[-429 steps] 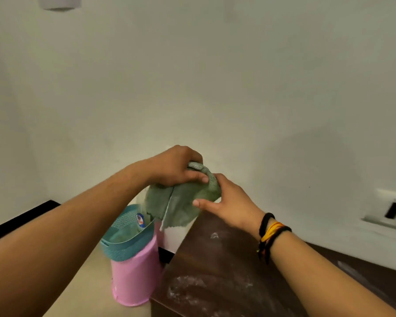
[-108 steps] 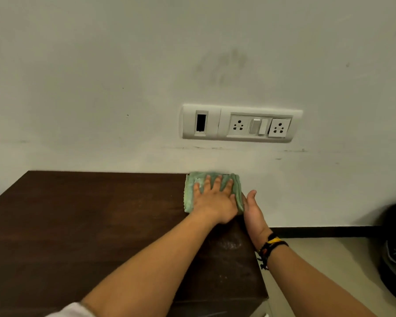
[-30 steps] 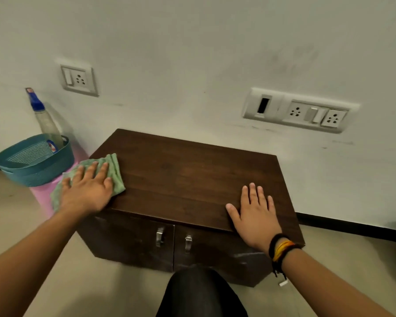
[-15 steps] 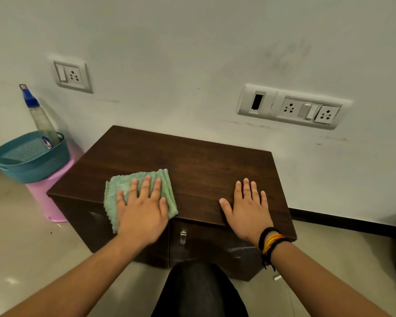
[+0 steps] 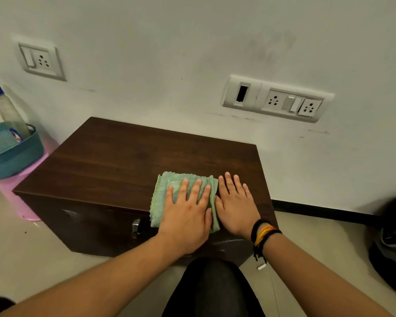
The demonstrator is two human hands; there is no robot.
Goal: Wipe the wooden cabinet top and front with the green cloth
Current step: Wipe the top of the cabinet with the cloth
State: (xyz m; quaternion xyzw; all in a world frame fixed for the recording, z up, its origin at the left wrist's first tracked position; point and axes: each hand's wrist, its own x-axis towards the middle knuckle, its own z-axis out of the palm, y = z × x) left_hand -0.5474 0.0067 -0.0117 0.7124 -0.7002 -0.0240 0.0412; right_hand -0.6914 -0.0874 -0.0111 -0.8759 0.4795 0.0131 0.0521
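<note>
A person is kneeling at a dark wooden cabinet (image 5: 128,161) standing against a white wall. The green cloth (image 5: 169,193), folded into a rough rectangle, is lying on the near right part of the cabinet top, its near end drooping over the front edge above a metal handle (image 5: 135,226). Its long axis is running near to far, pointing toward the wall. The left hand (image 5: 188,213) is pressing flat on the cloth, fingers spread, gripping nothing. The right hand (image 5: 236,207) is lying open and flat on the bare surface, touching the cloth's right edge, so the left is plainly the working one. Most unwiped-looking wood is stretching left of the cloth, and the front below looks dusty, so the next stroke probably goes left or down. A teal basket (image 5: 12,154) is sitting at far left.
</note>
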